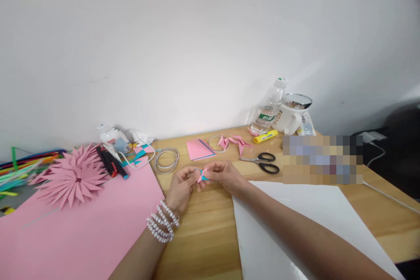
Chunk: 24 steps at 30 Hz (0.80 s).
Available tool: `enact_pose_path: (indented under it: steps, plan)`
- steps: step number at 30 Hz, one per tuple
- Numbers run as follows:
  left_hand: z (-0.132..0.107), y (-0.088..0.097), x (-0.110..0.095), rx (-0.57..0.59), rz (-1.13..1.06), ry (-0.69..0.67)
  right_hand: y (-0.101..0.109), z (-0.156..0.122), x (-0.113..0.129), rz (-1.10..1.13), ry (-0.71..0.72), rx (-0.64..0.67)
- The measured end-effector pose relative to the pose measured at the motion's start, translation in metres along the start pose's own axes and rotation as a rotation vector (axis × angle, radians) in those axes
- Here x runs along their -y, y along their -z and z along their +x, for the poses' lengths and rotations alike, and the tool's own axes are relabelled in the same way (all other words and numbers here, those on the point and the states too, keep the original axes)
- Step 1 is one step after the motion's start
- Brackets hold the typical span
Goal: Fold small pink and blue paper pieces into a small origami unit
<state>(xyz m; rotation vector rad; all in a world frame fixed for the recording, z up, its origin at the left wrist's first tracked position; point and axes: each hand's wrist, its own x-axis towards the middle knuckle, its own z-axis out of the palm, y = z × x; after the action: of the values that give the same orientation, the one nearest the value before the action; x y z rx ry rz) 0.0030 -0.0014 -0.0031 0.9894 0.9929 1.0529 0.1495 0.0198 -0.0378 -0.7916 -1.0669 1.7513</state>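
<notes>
Between my two hands is a small folded piece of pink and blue origami paper [202,175], held just above the wooden table. My left hand [182,186], with a pearl bracelet [161,222] at its wrist, pinches the paper's left side. On the right side, my right hand [223,176] grips it between thumb and fingers. Behind the hands lies a stack of square pink paper [199,149] with a blue edge. Folded pink paper pieces [240,143] lie to its right, beside black-handled scissors [267,162].
A big pink sheet [82,236] with a spiky pink paper flower [77,179] covers the left. A white board [295,210] lies under my right arm. A coiled cable [166,160], yellow glue stick [265,136], water bottle [267,111] and white mug [288,118] stand or lie behind.
</notes>
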Motion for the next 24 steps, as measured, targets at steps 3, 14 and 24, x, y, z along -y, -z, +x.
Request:
enact_pose_path:
  steps: [3,14,24]
  plan:
    - [0.0008,0.0006,0.0024,0.024,0.022,-0.056,0.003,0.0006,0.0005,-0.062,0.078,0.006]
    - [0.0004,0.0008,0.0022,-0.006,-0.03,0.018,-0.0003,-0.0018,0.0035,-0.077,0.07,0.006]
    - [0.0026,0.005,0.0071,0.015,0.122,-0.063,-0.0007,-0.0029,0.0015,-0.08,0.023,-0.027]
